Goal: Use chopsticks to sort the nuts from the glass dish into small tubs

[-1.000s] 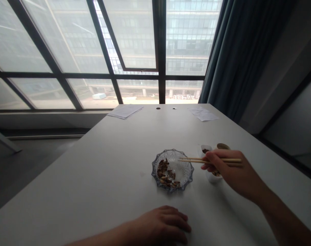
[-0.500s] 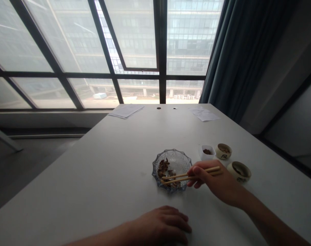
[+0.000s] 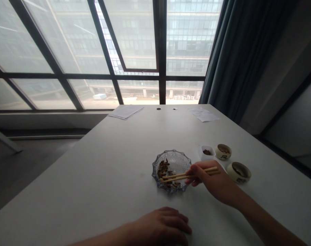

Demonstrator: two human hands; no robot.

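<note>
My right hand (image 3: pixel 211 181) is closed around a pair of wooden chopsticks (image 3: pixel 181 176), which point left over a clear glass bowl (image 3: pixel 173 154) with a scalloped rim. Their tips are among small brown dried pieces (image 3: pixel 163 169) heaped along the bowl's left and near side; whether a piece is pinched between them is too small to tell. Nearer to me, my left hand (image 3: pixel 165 225) lies palm down on the table with its fingers loosely extended. It touches nothing but the tabletop.
Right of the bowl stand a white square dish (image 3: pixel 205 156) with dark bits and two cream ceramic cups (image 3: pixel 223 156) with dark markings, also holding small pieces. Papers (image 3: pixel 127 111) lie at the white table's (image 3: pixel 106 164) far left, another sheet (image 3: pixel 204 114) at its far right.
My right hand has shifted slightly left, and the chopstick tips have drawn a little closer together over the bowl. My left hand stays in place.
</note>
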